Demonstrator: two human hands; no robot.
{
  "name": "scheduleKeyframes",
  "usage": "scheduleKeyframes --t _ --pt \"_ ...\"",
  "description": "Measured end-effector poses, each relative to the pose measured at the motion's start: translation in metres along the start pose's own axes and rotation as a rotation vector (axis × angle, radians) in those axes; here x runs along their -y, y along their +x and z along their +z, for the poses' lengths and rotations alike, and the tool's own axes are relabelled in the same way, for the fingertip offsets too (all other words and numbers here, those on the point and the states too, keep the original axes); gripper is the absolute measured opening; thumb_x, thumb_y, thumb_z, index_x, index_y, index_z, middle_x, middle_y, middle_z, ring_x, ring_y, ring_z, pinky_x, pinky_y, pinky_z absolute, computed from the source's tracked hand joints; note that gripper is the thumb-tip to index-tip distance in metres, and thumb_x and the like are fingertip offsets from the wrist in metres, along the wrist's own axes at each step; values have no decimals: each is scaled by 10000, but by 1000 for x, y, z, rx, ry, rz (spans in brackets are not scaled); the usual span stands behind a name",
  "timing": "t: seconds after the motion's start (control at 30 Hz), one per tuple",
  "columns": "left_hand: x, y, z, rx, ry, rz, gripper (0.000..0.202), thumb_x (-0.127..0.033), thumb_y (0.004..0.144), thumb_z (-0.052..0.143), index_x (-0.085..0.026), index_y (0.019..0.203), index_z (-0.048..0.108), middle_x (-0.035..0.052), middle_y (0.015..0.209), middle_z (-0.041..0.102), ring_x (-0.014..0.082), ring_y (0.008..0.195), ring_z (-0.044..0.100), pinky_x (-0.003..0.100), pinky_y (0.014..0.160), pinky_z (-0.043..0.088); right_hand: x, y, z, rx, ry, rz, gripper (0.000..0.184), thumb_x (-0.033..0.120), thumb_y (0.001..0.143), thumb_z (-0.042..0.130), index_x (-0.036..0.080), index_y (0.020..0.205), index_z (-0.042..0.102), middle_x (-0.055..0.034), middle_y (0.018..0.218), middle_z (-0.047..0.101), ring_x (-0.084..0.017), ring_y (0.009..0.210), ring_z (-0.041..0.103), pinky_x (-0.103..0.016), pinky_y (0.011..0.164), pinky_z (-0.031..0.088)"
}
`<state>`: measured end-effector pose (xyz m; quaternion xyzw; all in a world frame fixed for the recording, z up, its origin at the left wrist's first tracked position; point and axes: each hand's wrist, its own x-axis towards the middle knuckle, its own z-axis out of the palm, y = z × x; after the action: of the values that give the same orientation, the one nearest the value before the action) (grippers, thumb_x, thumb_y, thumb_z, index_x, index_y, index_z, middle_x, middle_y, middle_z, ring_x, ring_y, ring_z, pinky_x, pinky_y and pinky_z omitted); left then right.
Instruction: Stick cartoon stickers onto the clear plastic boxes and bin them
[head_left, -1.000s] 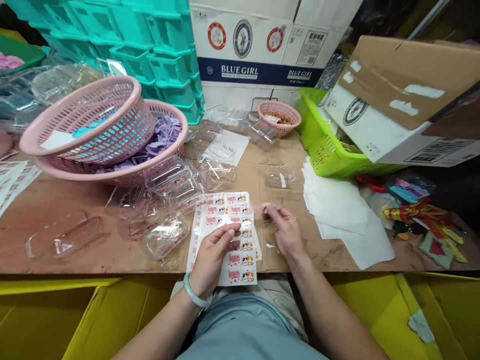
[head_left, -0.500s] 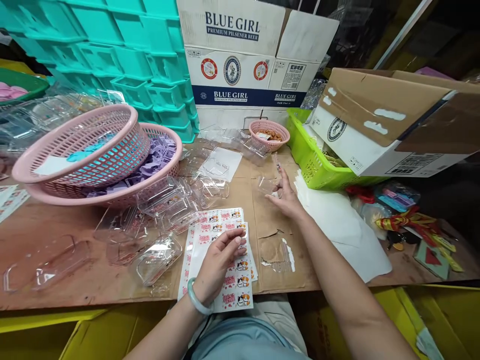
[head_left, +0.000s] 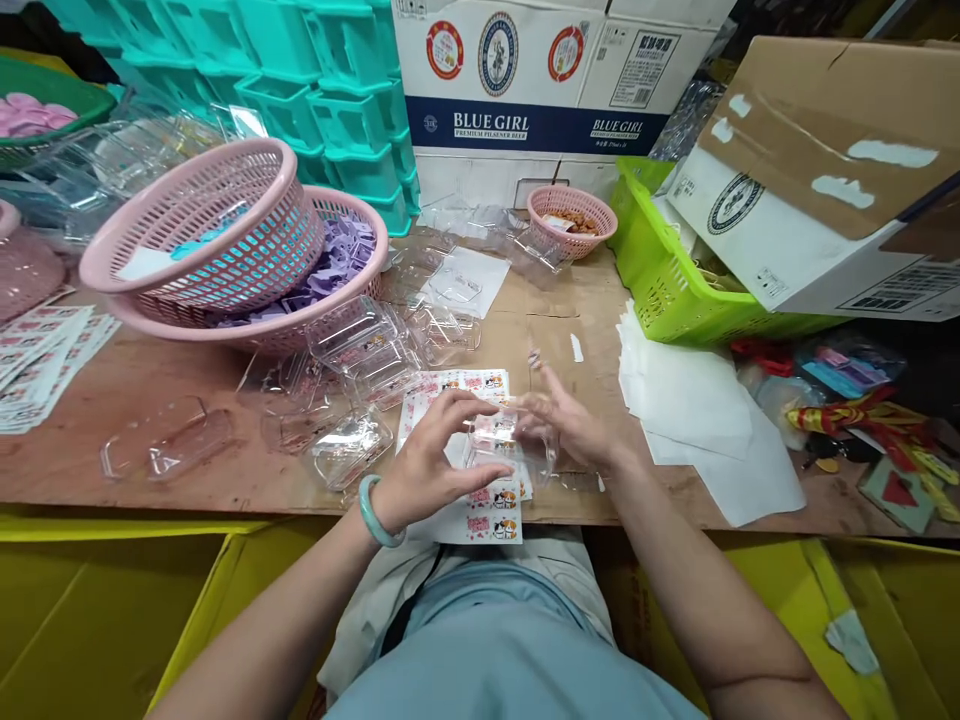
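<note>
Sheet (head_left: pixel 442 525), pink lettering (head_left: pixel 478 527) unclear; BLUE GIRL carton (head_left: pixel 540 85)

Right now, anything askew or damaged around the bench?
Yes: upper pink basket sits tilted in the larger one; the carton tilts over the lime-green basket, its brown flap marred by white, peeled-looking patches.

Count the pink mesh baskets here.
3 clear ones: a tilted basket, the larger basket beneath it, and a small basket farther back. A pink object, cut off left, may be another.
</note>
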<state>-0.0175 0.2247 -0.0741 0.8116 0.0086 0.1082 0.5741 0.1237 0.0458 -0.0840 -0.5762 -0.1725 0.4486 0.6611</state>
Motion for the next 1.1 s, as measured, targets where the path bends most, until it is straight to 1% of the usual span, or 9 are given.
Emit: scheduleKeyframes --t 0.07,0.13,0.27,0.4,0.5,0.57,0.67,0.77,1.1 --pt "10 -8 7 -109 -120 -201 473 -396 715 770 -234 1127 603 84 1148 590 228 1042 574 339 864 508 -12 -3 8 -146 -59 -197 1065 536 739 725 332 1506 15 -109 1271 572 -201 991 655 -344 805 573" --pt "17 -15 14 -164 -269 -364 445 -425 737 747 -217 1098 589 65 1080 612 199 968 591 306 815 511 -24 -6 20 -160 -107 -298 1210 543 690 768 344 1494 -113 -136 1373 496 -223 1093 618 -382 876 557" --pt "16 -27 19 -105 -677 -462 451 -440 837 644 -257 1240 557 78 1275 572 221 1116 575 341 911 498 -45 -7 42 -175 -90 -264 1162 498 755 727 299 1492 -148 -109 1177 613 -222 1026 646 -419 870 557" --pt "15 -35 16 -35 -1005 -505 465 -368 854 649 -287 1298 538 86 1380 512 264 1214 542 413 974 484 -51 -2 43 -204 -71 -288 1020 505 735 732 281 1490 83 -130 1259 581 -251 1125 610 -453 943 519" --pt "24 -38 13 -98 -1008 -546 433 -330 834 688 -236 1243 583 96 1245 597 247 1158 579 422 1008 460 -44 -3 37 -395 -208 -405 769 489 707 763 258 1346 403 -123 1380 493 -253 1244 517 -431 1044 437" --pt "32 -39 13 -133 -996 -584 427 -356 834 690 -224 1228 592 91 1167 631 230 1110 604 420 1014 451 -35 -9 38 -512 -283 -468 540 460 721 763 241 1171 563 -93 1272 570 -234 1177 550 -392 1014 449" --pt "39 -39 16 -167 -1006 -606 428 -429 844 663 -222 1214 602 90 1158 636 217 1077 613 415 1010 447 -23 -21 51 -494 -271 -397 275 419 742 755 214 899 660 -33 908 666 -166 831 625 -304 787 521" --pt "40 -40 18 -180 -1021 -604 428 -462 845 650 -226 1201 615 91 1170 634 207 1068 613 395 1001 449 -20 -31 66 -385 -192 -255 230 407 754 746 195 779 659 16 665 620 -107 596 556 -231 582 476" --pt "40 -41 20 -201 -1005 -610 418 -465 831 665 -238 1182 647 68 1124 644 153 975 609 310 903 485 -22 -32 69 -272 -105 -14 316 441 715 776 158 742 639 25 545 621 -66 467 506 -182 468 404"
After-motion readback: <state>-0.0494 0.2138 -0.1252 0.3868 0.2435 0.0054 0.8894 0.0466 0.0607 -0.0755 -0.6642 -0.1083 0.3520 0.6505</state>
